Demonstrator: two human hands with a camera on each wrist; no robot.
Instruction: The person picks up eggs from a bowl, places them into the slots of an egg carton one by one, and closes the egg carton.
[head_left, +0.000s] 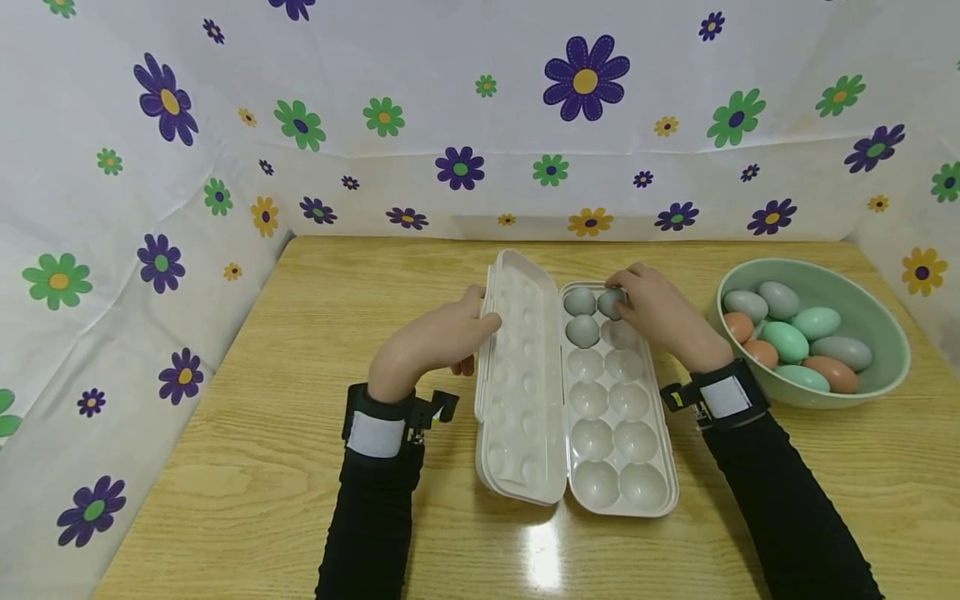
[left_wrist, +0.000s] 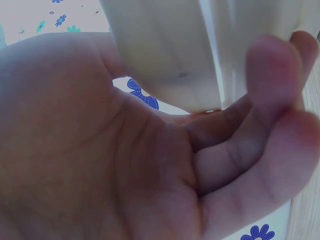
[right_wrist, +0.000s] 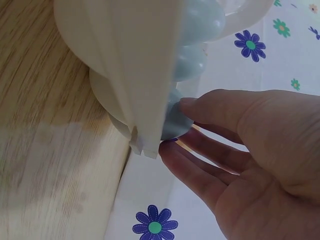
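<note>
White plastic forms the open egg carton [head_left: 553, 400], which lies between the two hands on the wooden table [head_left: 247, 400], its long axis running away from the person. Pinched by its thumb and fingertips, the right hand [head_left: 663, 312] holds a blue-grey egg [head_left: 611, 303] at the far right cup of the cupped tray [head_left: 656, 417]; the gap between thumb and fingers is only as wide as that egg. Most of the egg is covered, so which way its long axis points cannot be told, nor whether it bears fully on the cup's floor. Just left of those fingertips sits another blue-grey egg [head_left: 579, 301] in the far left cup, and a third blue-grey egg [head_left: 582, 332] is in the next cup toward the person. From the right hand, the remaining rows of cups run back toward the body. The left hand [head_left: 438, 342] grips the outer edge of the raised lid [head_left: 521, 350], thumb over the rim and fingers curled behind it. Just right of the right wrist, and well apart from the left hand, stands the pale green bowl [head_left: 873, 308] with grey, mint and terracotta eggs [head_left: 784, 342]; the right hand is clearly the nearer.
</note>
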